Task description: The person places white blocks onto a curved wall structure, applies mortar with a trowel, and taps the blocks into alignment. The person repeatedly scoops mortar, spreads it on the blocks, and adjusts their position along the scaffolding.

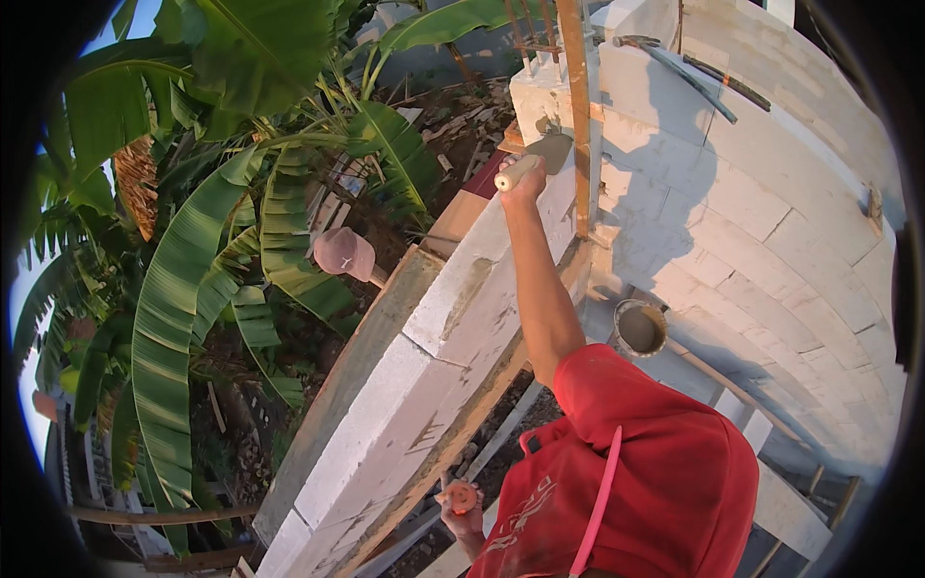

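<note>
My right arm, in a red sleeve, stretches up toward the far end of a low wall of white blocks. My right hand is closed around the pale handle of a trowel. The trowel's grey blade lies against the block end beside an upright wooden board. Lower down, in front of my red shirt, my left hand is closed around a round orange thing, whose kind I cannot make out. Grey smears mark the wall's blocks.
A bucket of grey mortar stands right of my arm. A tall block wall curves along the right, with a hammer on its ledge. Banana plants fill the left. A pink cap hangs beyond the low wall. Steel bars stick up behind.
</note>
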`<state>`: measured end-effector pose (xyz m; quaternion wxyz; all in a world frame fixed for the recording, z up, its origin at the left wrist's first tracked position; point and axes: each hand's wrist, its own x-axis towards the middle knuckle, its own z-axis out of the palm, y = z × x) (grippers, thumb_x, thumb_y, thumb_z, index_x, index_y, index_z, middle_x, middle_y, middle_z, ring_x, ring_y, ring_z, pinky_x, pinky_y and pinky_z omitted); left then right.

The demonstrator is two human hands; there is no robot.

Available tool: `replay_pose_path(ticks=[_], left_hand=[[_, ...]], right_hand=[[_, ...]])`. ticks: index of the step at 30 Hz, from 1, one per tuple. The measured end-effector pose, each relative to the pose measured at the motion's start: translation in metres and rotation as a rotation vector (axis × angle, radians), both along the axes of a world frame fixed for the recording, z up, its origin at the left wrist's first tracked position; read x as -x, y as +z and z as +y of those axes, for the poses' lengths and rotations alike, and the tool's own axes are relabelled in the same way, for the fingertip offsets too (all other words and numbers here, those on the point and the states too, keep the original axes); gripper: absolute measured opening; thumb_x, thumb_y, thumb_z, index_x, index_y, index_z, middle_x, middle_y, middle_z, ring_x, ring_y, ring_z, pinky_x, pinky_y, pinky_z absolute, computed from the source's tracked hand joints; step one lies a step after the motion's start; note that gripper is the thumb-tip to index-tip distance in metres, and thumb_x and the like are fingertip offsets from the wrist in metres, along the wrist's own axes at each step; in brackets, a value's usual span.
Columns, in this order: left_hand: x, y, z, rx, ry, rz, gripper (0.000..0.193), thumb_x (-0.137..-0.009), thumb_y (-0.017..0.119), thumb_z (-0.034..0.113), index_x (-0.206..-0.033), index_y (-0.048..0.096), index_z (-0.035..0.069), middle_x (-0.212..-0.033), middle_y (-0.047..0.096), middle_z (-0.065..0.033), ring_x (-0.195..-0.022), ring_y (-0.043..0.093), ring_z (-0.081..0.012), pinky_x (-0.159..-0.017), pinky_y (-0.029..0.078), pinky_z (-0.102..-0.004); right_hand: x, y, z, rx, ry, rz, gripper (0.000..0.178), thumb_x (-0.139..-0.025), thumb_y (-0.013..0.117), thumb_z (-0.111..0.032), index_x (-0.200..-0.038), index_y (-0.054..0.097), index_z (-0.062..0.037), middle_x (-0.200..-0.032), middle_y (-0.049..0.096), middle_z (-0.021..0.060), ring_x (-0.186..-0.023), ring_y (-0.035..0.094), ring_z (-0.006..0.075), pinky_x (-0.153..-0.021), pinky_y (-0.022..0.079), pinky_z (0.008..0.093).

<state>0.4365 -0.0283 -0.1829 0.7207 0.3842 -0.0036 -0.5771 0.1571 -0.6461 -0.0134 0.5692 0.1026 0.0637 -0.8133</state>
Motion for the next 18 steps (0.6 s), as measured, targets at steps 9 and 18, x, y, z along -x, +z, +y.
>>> replay_pose_path(ticks=[9,18], left_hand=[[0.002,-0.012,0.011,0.019,0.021,0.036,0.092,-0.086,0.071,0.03,-0.163,0.022,0.016,-0.121,0.063,-0.0219,-0.096,0.067,-0.0374,-0.079,0.06,-0.0506],[0.006,-0.019,-0.004,0.029,-0.039,0.059,0.089,-0.089,0.069,0.029,-0.163,0.02,0.015,-0.121,0.063,-0.0219,-0.095,0.067,-0.0376,-0.078,0.06,-0.05]], right_hand=[[-0.021,0.009,-0.047,-0.135,0.069,-0.122,0.03,-0.104,0.048,-0.037,-0.103,0.042,-0.0072,-0.08,0.048,0.0095,-0.06,0.05,0.0254,-0.054,0.046,0.0406],[-0.011,0.004,0.002,-0.257,0.203,0.101,0.03,-0.102,0.051,-0.032,-0.11,0.045,-0.004,-0.086,0.051,0.0136,-0.063,0.056,0.0277,-0.051,0.049,0.0416]])
